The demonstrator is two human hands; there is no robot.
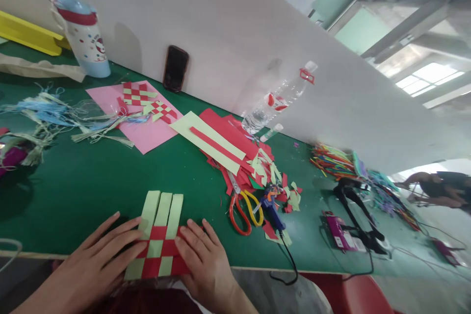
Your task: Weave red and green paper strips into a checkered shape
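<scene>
A woven paper piece [157, 248] lies flat at the table's near edge, its red and pale green strips crossing in a checker pattern. Three pale green strips stick out from its far side. My left hand [110, 250] rests with fingers stretched out over its left edge. On the opposite edge, the fingers of my right hand [206, 255] lie flat over the red strip ends. Both hands press on the paper without gripping it. Scissors [241, 203] with red and yellow handles lie to the right, beside a blue glue gun [272, 208].
Red and green paper sheets and scraps [235, 142] lie beyond the scissors. Smaller woven pieces sit on pink paper [147, 137]. A cup [83, 34], phone [175, 68] and water bottle [275, 100] stand along the wall. Tassels [47, 108] lie left; a black strap [360, 216] lies right.
</scene>
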